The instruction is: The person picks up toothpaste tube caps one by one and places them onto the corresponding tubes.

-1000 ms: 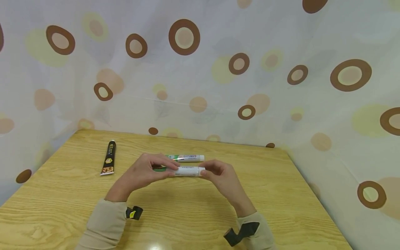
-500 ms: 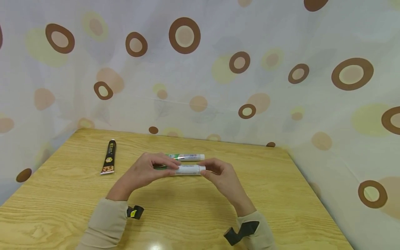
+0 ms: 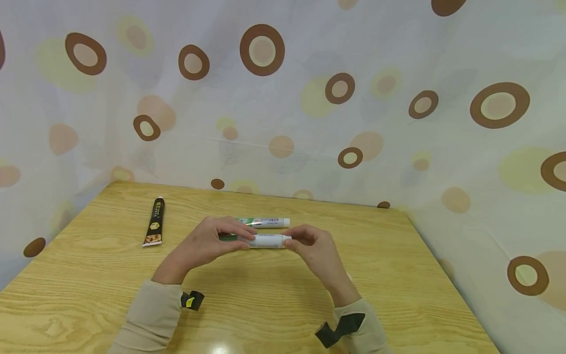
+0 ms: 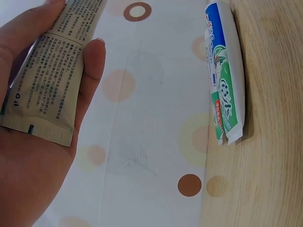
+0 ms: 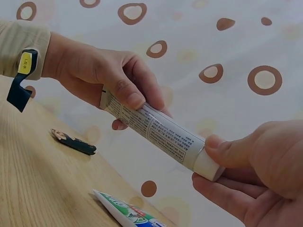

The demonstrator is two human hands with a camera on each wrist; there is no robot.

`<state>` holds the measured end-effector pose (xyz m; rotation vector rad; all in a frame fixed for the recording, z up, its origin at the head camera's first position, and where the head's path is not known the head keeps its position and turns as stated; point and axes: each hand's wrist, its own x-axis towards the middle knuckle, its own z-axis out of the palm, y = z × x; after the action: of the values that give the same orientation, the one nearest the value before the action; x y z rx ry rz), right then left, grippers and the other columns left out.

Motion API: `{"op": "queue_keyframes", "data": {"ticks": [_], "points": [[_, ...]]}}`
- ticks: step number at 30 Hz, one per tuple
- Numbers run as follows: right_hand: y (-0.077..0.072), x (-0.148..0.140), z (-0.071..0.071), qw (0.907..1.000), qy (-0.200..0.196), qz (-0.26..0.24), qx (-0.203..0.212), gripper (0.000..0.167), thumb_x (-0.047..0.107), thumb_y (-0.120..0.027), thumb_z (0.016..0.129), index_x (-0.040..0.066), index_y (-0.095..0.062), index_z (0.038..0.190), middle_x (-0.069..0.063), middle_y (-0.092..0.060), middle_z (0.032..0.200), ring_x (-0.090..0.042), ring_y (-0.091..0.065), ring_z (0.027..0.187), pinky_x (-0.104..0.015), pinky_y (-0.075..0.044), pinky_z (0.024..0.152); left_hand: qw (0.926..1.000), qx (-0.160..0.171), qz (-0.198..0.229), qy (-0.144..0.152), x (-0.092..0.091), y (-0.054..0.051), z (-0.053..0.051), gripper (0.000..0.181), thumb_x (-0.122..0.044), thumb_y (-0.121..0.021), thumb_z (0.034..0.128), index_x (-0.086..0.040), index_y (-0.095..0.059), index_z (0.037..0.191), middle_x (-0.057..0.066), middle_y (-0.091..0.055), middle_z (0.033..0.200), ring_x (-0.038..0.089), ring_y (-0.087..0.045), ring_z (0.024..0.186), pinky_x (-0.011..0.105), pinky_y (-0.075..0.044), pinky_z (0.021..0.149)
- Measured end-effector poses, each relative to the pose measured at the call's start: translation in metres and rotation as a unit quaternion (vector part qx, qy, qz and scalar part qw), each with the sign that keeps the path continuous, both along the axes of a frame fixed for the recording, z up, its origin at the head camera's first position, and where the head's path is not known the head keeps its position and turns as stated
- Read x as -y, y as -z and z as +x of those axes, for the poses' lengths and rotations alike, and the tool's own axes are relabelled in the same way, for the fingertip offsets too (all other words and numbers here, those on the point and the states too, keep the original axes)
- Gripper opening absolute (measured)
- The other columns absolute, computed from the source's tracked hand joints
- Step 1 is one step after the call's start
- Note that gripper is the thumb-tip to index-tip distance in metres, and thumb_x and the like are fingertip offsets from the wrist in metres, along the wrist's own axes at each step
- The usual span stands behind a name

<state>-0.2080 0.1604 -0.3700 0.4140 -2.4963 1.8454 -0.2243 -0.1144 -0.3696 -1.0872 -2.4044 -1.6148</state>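
Both hands hold one white tube (image 3: 267,241) level above the table. In the head view the left hand (image 3: 208,243) grips its left part between thumb and fingers. My right hand (image 3: 316,248) pinches the white cap at the right end; the right wrist view shows thumb and fingers round that cap (image 5: 207,165). The tube's printed back and flat crimped end (image 4: 40,127) lie in the left palm in the left wrist view. Just behind the held tube, green and white tubes (image 4: 227,75) lie side by side on the table, partly hidden by the left hand in the head view.
A black tube (image 3: 154,222) with its cap pointing away lies on the left part of the wooden table (image 3: 247,305). Behind the table hangs a white sheet (image 3: 283,108) with brown, pink and yellow circles. Dark bands are strapped round both sleeves.
The hands and the held tube stay almost in place. A small pale spot now shows beside the right wrist in the head view.
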Motion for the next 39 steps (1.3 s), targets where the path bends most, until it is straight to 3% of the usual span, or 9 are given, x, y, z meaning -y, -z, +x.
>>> {"op": "queue_keyframes", "data": {"ticks": [15, 23, 28, 39], "points": [[0.005, -0.003, -0.005, 0.9992, -0.025, -0.026, 0.019, 0.022, 0.017, -0.072, 0.091, 0.008, -0.072, 0.112, -0.01, -0.069, 0.115, -0.017, -0.068, 0.103, -0.039, -0.055, 0.093, 0.9996, 0.028, -0.003, -0.001, 0.002, 0.005, -0.003, 0.015, -0.02, -0.077, 0.0865, -0.022, -0.08, 0.101, -0.003, -0.073, 0.117, 0.008, -0.064, 0.11, 0.027, -0.054, 0.075], [0.01, -0.005, -0.008, 0.9994, -0.011, -0.013, 0.031, 0.024, 0.016, -0.072, 0.092, 0.007, -0.071, 0.114, -0.013, -0.068, 0.117, -0.017, -0.067, 0.104, -0.03, -0.054, 0.09, 0.9979, 0.054, -0.029, -0.02, 0.006, 0.011, -0.008, 0.019, -0.022, -0.077, 0.0865, -0.027, -0.078, 0.104, -0.005, -0.072, 0.12, 0.017, -0.063, 0.115, 0.028, -0.055, 0.075], [0.014, -0.005, -0.009, 0.9993, -0.011, -0.008, 0.034, 0.023, 0.013, -0.072, 0.092, 0.005, -0.071, 0.113, -0.013, -0.068, 0.118, -0.017, -0.067, 0.102, -0.028, -0.054, 0.089, 0.9963, 0.06, -0.053, -0.031, 0.007, 0.014, -0.009, 0.021, -0.02, -0.077, 0.0869, -0.029, -0.078, 0.105, -0.006, -0.072, 0.118, 0.02, -0.064, 0.104, 0.028, -0.054, 0.073], [0.024, -0.007, -0.014, 0.9987, -0.021, 0.009, 0.046, 0.018, 0.006, -0.069, 0.092, 0.002, -0.07, 0.109, -0.015, -0.066, 0.121, -0.019, -0.067, 0.103, -0.032, -0.055, 0.09, 0.9944, 0.079, -0.069, -0.014, 0.004, 0.023, -0.013, 0.024, -0.011, -0.073, 0.0901, -0.028, -0.078, 0.107, -0.007, -0.073, 0.115, 0.017, -0.062, 0.099, 0.026, -0.053, 0.075]]}}
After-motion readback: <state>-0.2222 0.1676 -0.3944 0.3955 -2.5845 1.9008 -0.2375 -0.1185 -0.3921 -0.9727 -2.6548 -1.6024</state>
